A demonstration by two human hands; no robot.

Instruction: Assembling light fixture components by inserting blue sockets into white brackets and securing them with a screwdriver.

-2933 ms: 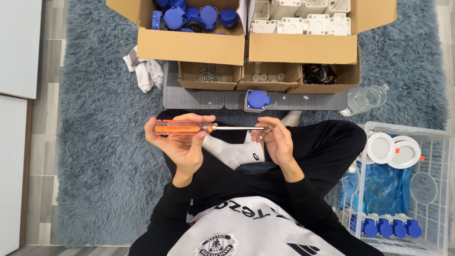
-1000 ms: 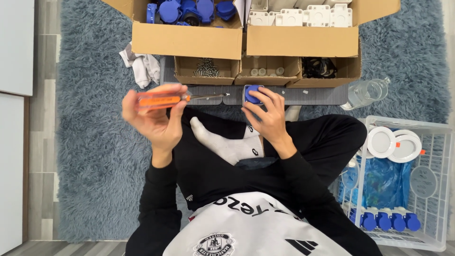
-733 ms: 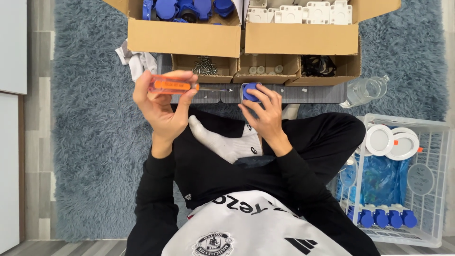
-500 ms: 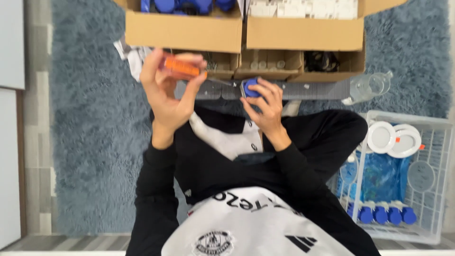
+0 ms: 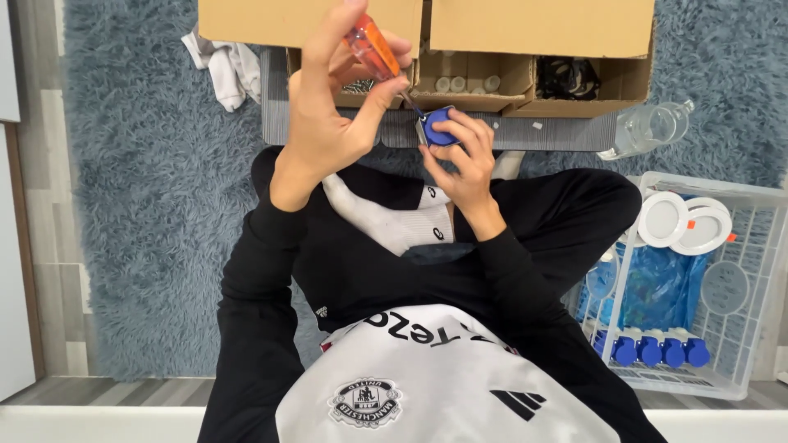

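The left hand grips an orange-handled screwdriver, tip set on the blue fitting that the right hand pinches on the grey surface; driving looks barely begun.

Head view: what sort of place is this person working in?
Probably a home floor used for small assembly work: a shaggy grey-blue rug, open brown cardboard boxes of small parts, and a white wire basket holding round white discs.
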